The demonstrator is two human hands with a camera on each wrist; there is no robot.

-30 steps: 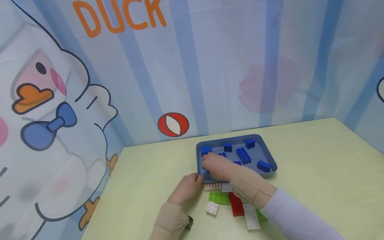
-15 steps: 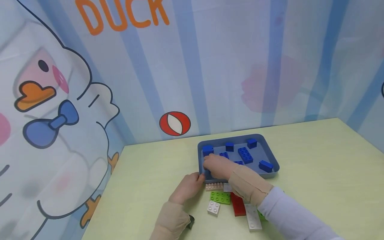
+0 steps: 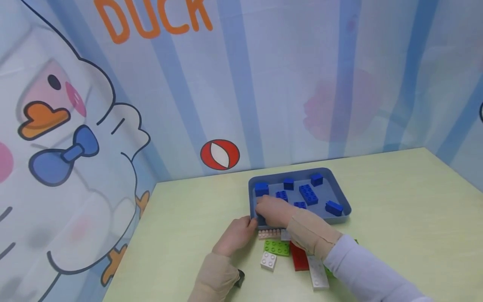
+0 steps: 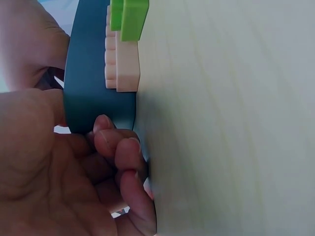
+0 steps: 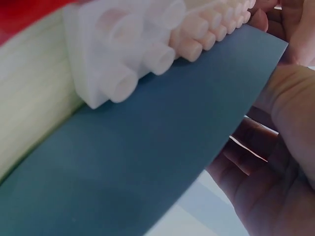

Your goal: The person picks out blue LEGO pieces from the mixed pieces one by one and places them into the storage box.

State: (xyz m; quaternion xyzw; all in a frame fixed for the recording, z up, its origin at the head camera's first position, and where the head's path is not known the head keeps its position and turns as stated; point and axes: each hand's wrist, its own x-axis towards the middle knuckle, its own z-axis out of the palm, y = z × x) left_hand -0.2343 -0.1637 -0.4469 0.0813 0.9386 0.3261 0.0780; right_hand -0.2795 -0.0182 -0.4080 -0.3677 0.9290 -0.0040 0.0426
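Note:
My left hand (image 3: 235, 235) grips the near left corner of a shallow blue-grey tray (image 3: 341, 192), thumb at the rim. In the left wrist view its curled fingers (image 4: 129, 153) lie against the tray's outer wall (image 4: 86, 93). My right hand (image 3: 276, 209) reaches down into the left end of the tray. Its fingertips are hidden, and a dark shape under them is too unclear to name. Several blue toy bricks lie in the tray, among them a long brick (image 3: 308, 194), a brick (image 3: 261, 188) at the back left and a tilted one (image 3: 334, 208) at the right.
Along the tray's near side lie a pale pink brick (image 3: 269, 234), a green brick (image 3: 277, 247), a small white brick (image 3: 268, 261), a red brick (image 3: 299, 258) and a long white brick (image 3: 318, 273). A printed curtain (image 3: 271, 84) hangs behind the table (image 3: 188, 218).
The view shifts slightly. My left hand stays at the tray corner, and my right hand stays low in the tray's left end with almost no movement. The visible bricks keep their places.

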